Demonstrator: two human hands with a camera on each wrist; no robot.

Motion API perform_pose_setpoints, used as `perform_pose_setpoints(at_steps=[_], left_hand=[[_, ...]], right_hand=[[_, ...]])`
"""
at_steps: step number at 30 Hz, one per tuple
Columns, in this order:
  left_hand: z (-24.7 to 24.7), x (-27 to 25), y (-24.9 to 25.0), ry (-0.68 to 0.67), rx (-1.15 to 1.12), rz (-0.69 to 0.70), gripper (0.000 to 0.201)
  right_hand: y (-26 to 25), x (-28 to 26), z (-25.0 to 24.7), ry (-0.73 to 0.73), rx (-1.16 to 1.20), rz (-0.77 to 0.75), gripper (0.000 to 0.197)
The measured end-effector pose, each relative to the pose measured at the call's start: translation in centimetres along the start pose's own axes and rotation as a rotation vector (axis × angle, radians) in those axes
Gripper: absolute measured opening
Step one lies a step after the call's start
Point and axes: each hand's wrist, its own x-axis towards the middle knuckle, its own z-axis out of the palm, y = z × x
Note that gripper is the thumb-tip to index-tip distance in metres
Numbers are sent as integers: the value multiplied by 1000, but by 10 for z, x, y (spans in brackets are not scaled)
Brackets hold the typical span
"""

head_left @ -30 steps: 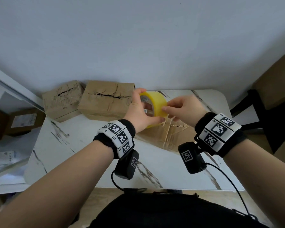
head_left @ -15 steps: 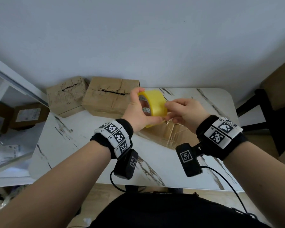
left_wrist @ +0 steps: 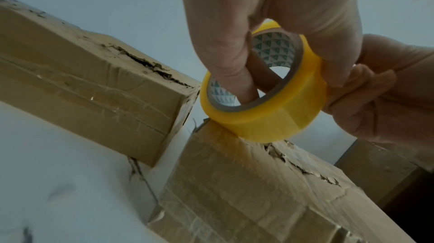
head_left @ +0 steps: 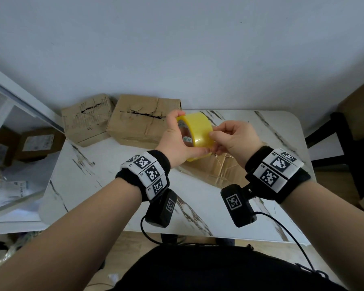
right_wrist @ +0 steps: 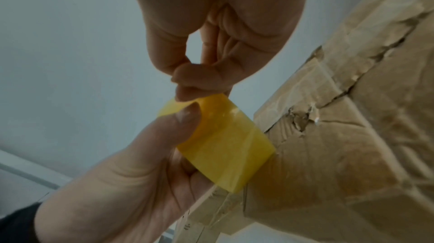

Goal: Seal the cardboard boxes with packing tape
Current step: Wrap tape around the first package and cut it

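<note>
Tape roll gripped by left hand; right hand pinching its outer edge.

Table as landmark: two boxes side by side at its far left edge against wall, third box at centre. Tape roll held above third box, between left hand and right hand.

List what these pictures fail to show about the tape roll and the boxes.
- Tape's loose end: right hand fingertips cover that spot on the tape roll in the right wrist view; too small in the head view.
- Near box top seam: head view, both hands block it.
- Left box print: too small to read.
</note>
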Motion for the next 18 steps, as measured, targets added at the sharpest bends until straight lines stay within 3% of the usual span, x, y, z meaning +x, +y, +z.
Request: perform_pose_setpoints(at_steps=[18], left_hand=[[-8, -11, -4, 33, -7, -2, 97]], right_hand=[[-1, -11, 11, 8, -54, -67, 13]])
